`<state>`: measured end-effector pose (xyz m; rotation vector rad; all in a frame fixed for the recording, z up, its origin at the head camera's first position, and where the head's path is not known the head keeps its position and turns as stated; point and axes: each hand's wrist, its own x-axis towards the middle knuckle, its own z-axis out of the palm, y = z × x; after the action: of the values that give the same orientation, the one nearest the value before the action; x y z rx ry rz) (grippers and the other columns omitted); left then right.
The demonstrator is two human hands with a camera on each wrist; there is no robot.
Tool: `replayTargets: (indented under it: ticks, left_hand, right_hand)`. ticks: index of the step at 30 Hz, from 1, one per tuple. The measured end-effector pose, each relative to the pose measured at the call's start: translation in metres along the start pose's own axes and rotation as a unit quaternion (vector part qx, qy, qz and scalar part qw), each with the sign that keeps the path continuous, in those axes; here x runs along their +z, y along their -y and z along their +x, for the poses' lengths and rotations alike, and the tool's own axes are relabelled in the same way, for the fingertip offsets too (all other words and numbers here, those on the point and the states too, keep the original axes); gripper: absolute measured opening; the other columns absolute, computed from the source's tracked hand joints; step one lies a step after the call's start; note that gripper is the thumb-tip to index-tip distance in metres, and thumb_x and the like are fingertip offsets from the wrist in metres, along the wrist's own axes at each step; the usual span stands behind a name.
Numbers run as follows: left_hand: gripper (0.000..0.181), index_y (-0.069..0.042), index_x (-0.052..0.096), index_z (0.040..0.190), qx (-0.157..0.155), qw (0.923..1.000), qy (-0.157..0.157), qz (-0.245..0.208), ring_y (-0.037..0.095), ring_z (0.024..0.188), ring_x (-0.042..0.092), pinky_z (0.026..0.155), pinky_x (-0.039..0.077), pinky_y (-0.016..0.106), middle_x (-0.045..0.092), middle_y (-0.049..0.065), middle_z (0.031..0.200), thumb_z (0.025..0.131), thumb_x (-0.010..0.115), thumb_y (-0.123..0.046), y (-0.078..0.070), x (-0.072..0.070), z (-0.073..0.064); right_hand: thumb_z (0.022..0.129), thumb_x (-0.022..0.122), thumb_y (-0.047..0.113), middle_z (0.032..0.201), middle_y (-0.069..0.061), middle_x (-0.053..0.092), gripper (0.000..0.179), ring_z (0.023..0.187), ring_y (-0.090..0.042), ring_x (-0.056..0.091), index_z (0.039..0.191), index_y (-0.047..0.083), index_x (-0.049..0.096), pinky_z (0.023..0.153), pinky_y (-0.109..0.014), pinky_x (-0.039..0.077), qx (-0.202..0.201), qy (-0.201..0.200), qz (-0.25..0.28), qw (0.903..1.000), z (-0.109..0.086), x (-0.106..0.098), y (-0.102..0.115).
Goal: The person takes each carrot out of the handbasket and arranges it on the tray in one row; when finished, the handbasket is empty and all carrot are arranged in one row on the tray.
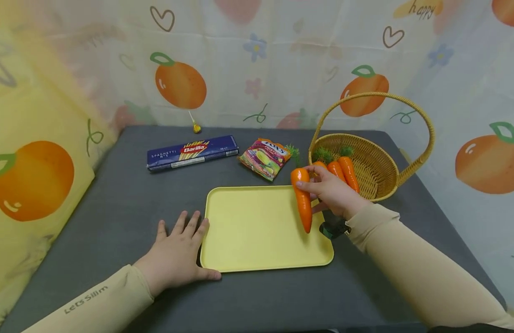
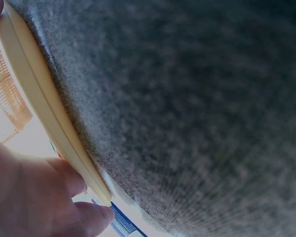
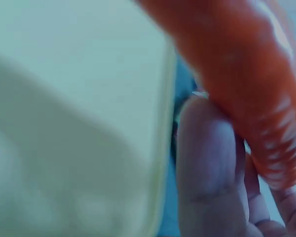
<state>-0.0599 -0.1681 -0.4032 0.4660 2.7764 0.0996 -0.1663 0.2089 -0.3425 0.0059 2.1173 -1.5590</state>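
My right hand (image 1: pixel 329 192) grips an orange toy carrot (image 1: pixel 302 199) near its thick end, holding it over the right edge of the yellow tray (image 1: pixel 257 231), tip pointing down toward me. The right wrist view shows the carrot (image 3: pixel 237 64) blurred and close, lying across my fingers (image 3: pixel 207 163) beside the tray rim (image 3: pixel 160 148). My left hand (image 1: pixel 178 252) lies flat on the dark grey table, fingers straight, touching the tray's left edge (image 2: pixel 44 108). Two more carrots (image 1: pixel 344 169) lean in the wicker basket (image 1: pixel 377 166).
A blue Barilla spaghetti box (image 1: pixel 192 152) and a colourful candy bag (image 1: pixel 266 158) lie behind the tray. A yellow lollipop (image 1: pixel 196 126) rests at the table's back edge. Printed cloth walls surround the table on three sides.
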Motion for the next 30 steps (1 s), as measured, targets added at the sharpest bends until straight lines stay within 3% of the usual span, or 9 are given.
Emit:
replayTargets:
  ticks: [7,11,16,23,30]
  left_hand:
    - [0.145,-0.008,0.028,0.176,-0.003,1.0000,0.003,-0.002,0.058,0.166,0.016,0.115,0.012,0.095,0.021,0.026,0.182,0.073,0.062,-0.104,-0.001,-0.003,0.000]
    - [0.145,-0.007,0.028,0.176,-0.004,1.0000,0.003,-0.001,0.058,0.166,0.017,0.115,0.012,0.095,0.022,0.026,0.182,0.073,0.062,-0.104,-0.001,-0.003,0.000]
    - [0.144,-0.007,0.029,0.176,-0.002,1.0000,0.001,-0.006,0.059,0.166,0.017,0.114,0.012,0.095,0.023,0.027,0.181,0.073,0.064,-0.103,-0.001,-0.001,0.000]
    - [0.145,-0.007,0.028,0.176,-0.005,0.9999,0.007,-0.008,0.058,0.166,0.016,0.115,0.010,0.095,0.022,0.026,0.182,0.073,0.063,-0.104,0.000,0.000,0.000]
    - [0.145,-0.009,0.028,0.176,-0.009,0.9998,0.016,-0.010,0.056,0.168,0.015,0.116,0.008,0.094,0.020,0.024,0.183,0.073,0.063,-0.103,0.000,0.001,0.001]
  right_hand:
    - [0.112,0.069,0.025,0.128,-0.020,0.057,0.065,0.086,-0.024,0.072,0.163,0.008,0.033,0.071,-0.040,0.066,0.049,-0.006,-0.038,0.9980,0.001,0.014,-0.022]
    - [0.110,0.071,0.025,0.128,-0.023,0.057,0.062,0.087,-0.028,0.075,0.158,0.006,0.037,0.074,-0.042,0.068,0.073,-0.016,-0.070,0.9947,0.002,0.017,-0.030]
    - [0.107,0.075,0.025,0.134,-0.027,0.055,0.061,0.095,-0.031,0.074,0.153,0.003,0.042,0.075,-0.042,0.068,0.077,-0.037,-0.106,0.9908,0.001,0.018,-0.036]
    - [0.103,0.081,0.032,0.126,-0.023,0.061,0.063,0.088,-0.028,0.070,0.148,0.005,0.046,0.070,-0.035,0.063,0.080,-0.064,-0.177,0.9788,-0.002,0.024,-0.039]
    - [0.101,0.082,0.034,0.124,-0.023,0.063,0.067,0.087,-0.028,0.070,0.150,0.006,0.044,0.069,-0.034,0.061,0.088,-0.071,-0.211,0.9709,-0.002,0.027,-0.038]
